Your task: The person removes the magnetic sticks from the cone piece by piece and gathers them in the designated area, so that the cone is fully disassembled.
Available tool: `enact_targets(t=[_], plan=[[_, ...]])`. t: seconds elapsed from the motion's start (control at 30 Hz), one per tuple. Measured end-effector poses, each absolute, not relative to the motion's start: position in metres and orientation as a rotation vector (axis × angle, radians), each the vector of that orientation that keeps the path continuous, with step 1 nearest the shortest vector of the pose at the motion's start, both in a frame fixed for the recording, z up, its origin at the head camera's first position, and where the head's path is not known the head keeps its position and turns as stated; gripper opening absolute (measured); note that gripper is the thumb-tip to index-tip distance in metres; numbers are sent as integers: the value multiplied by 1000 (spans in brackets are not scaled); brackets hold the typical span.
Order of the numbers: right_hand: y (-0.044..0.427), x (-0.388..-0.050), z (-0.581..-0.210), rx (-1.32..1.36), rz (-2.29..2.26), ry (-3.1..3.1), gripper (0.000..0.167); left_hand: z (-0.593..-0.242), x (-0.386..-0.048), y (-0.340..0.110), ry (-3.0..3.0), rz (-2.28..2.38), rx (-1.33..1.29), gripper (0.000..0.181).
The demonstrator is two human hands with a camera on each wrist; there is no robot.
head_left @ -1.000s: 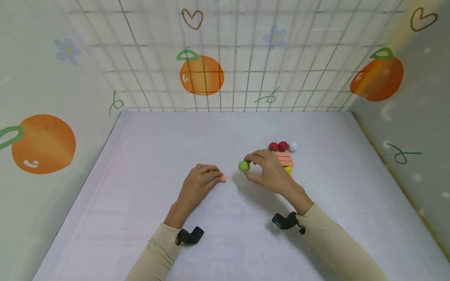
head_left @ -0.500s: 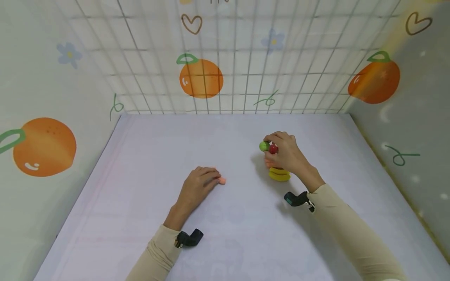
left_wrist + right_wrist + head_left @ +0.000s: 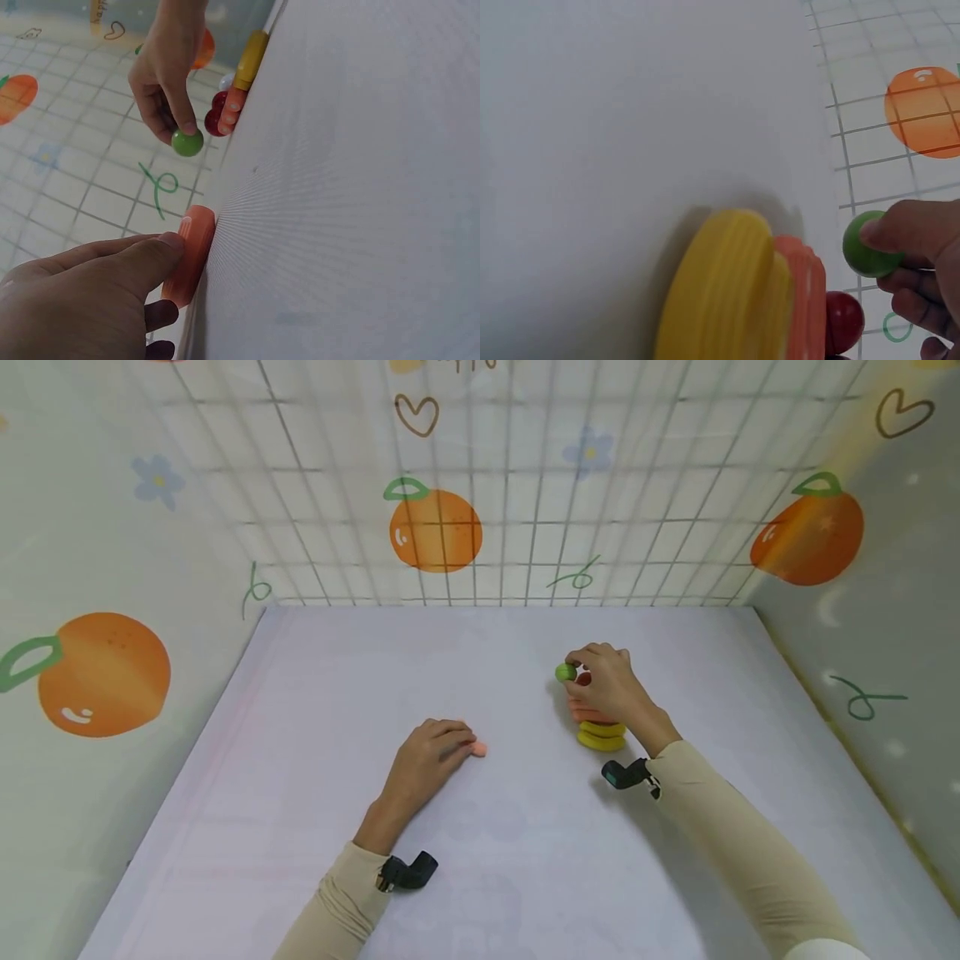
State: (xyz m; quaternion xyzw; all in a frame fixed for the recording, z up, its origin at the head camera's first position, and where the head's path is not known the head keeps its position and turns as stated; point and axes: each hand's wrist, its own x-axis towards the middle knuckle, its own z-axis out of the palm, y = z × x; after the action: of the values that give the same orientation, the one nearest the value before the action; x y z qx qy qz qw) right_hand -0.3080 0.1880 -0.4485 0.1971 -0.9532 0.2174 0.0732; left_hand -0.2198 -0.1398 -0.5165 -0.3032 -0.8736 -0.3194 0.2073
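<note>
My right hand (image 3: pixel 611 685) pinches a small green ball (image 3: pixel 565 672) between thumb and fingertips, at the left of a grouped row of pieces. In the left wrist view the ball appears a little apart from two red balls (image 3: pixel 214 122). My left hand (image 3: pixel 423 762) rests on the table and holds a ridged salmon-orange stick (image 3: pixel 196 247), thumb against its side. Only the stick's end shows in the head view. Under and beside my right hand lie similar orange sticks (image 3: pixel 585 712), partly hidden by it, with two curved yellow pieces like bananas (image 3: pixel 600 742) nearer me.
A white ball (image 3: pixel 226 81) sits beside the red ones, hidden by my right hand in the head view. The white table (image 3: pixel 360 668) meets a grid-patterned back wall (image 3: pixel 517 560) and side walls with printed oranges.
My right hand has carried the green ball right and farther back, towards the red balls, then barely moved over the last half second. The left hand stays in place.
</note>
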Motion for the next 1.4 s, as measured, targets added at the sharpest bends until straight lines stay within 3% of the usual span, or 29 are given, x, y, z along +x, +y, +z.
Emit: enact_targets(t=[0.53,0.93,1.17,1.4], plan=[[190,-317,-461,569,577,-2936,29,-518,-221,-140,-2419,-872,-851,18],[189,-312,-458,575,513,-2948,42,-517,-220,-139,-2415,-869,-847,18],[169,-287,-445,777,593,-2776,26,-521,-223,-140,-2377,-878,-873,19],[135,-260,-451,984,624,-2633,20,-520,-224,-142,-2491,-844,-711,30]])
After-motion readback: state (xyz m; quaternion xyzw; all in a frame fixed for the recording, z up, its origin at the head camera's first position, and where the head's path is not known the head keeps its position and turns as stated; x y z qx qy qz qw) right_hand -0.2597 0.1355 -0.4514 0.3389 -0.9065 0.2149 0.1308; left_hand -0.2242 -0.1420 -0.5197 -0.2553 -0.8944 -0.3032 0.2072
